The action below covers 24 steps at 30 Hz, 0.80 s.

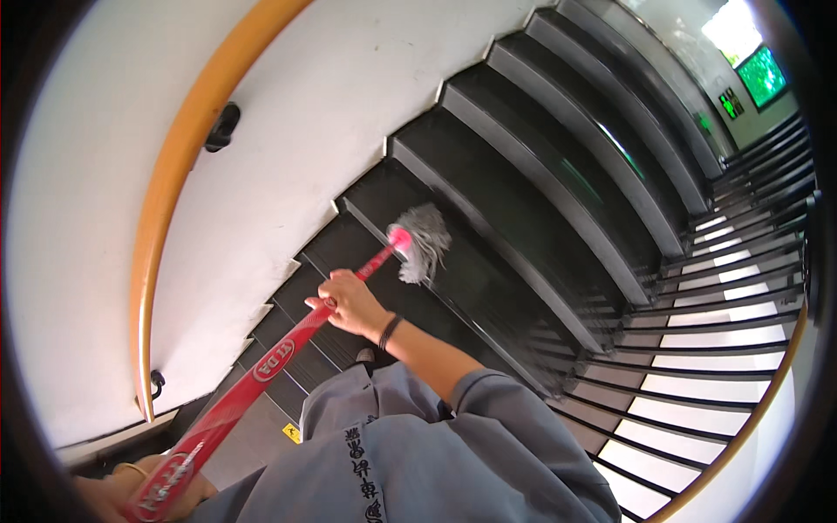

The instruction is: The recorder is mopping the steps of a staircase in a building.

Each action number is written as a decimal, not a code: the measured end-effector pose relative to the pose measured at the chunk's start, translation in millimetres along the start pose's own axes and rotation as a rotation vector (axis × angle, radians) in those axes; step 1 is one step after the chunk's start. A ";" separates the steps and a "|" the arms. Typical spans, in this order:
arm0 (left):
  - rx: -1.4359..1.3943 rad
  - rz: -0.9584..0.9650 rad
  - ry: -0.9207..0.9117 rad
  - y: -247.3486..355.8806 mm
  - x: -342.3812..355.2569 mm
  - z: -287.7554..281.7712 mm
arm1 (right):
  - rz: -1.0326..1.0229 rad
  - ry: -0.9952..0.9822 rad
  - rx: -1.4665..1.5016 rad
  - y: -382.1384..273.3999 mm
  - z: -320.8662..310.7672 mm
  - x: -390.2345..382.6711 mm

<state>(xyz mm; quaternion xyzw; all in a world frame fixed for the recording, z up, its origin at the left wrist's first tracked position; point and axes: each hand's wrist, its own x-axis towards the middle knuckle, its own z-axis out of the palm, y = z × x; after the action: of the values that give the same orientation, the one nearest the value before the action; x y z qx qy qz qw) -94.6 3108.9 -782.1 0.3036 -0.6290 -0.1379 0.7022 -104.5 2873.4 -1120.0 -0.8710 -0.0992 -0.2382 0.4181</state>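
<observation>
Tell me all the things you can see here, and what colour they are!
mop: one, red handle with a pink collar and grey strings, head resting on a dark stair ahead
stairs: one flight, black with pale edges, going down ahead
handrail: one, orange, curving along the white wall on the left
wall: one, white, left side
brackets: two, black, holding the handrail to the wall
railing: one, dark bars, right side
window: one, bright green, far top right
wristband: one, black, on the right wrist
shirt: one, grey, bottom middle
left hand: one, gripping the handle's low end, bottom left
right hand: one, gripping the handle midway
</observation>
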 end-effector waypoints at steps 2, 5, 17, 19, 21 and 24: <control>0.058 -0.043 -0.063 -6.7 -22.7 -4.4 | -0.045 -0.152 -0.099 23.0 5.8 19.4; 0.218 -0.134 -0.134 -7.5 -53.6 5.3 | -0.042 -0.404 -0.323 44.2 8.9 44.1; 0.646 -0.392 0.546 -16.6 -148.6 75.5 | 0.017 -0.361 -0.317 47.8 51.5 16.1; 0.630 -0.350 0.500 -18.9 -144.7 84.3 | -0.040 -0.522 -0.391 18.1 44.4 9.8; 0.614 -0.299 0.446 -22.5 -139.9 89.3 | -0.044 -0.516 -0.300 12.4 37.6 -3.0; 0.587 -0.234 0.367 -24.8 -135.8 102.4 | 0.024 -0.471 -0.339 17.1 18.7 -10.7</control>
<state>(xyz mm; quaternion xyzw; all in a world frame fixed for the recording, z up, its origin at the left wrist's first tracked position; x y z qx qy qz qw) -212.1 3141.8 -903.1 0.5816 -0.4665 0.0259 0.6659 -101.2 2877.5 -1147.0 -0.9609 -0.1419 -0.0378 0.2349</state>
